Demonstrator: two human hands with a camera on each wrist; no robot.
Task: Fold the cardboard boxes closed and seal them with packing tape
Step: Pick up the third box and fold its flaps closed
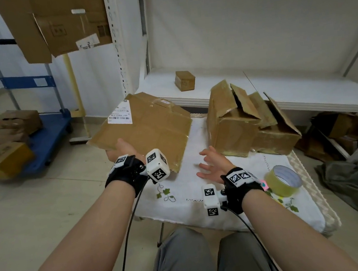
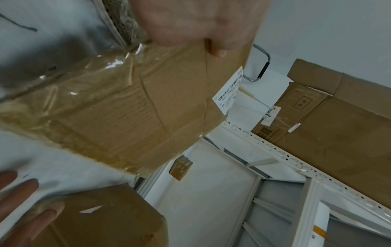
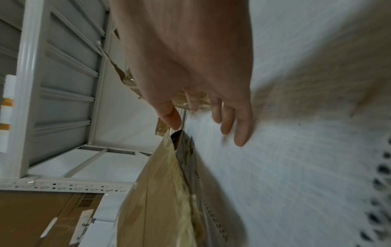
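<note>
A flat, taped-over cardboard box [image 1: 149, 129] with a white shipping label lies at the table's left, overhanging its edge. My left hand [image 1: 120, 150] grips its near left edge, thumb on top. The left wrist view shows that thumb [image 2: 217, 48] curled over the flat box [image 2: 148, 100]. My right hand [image 1: 212, 162] hovers open over the tablecloth [image 1: 245, 194], fingers spread, just right of the box and holding nothing. The right wrist view shows its straight fingers [image 3: 226, 120] beside the box's taped edge [image 3: 152, 192]. A roll of clear packing tape [image 1: 284, 180] lies by my right wrist.
Two cardboard boxes with raised flaps [image 1: 231, 126] [image 1: 276, 132] stand at the table's back right. A small closed box [image 1: 184, 80] sits on the white shelf behind. A blue trolley [image 1: 42, 137] with several boxes stands on the floor at the left.
</note>
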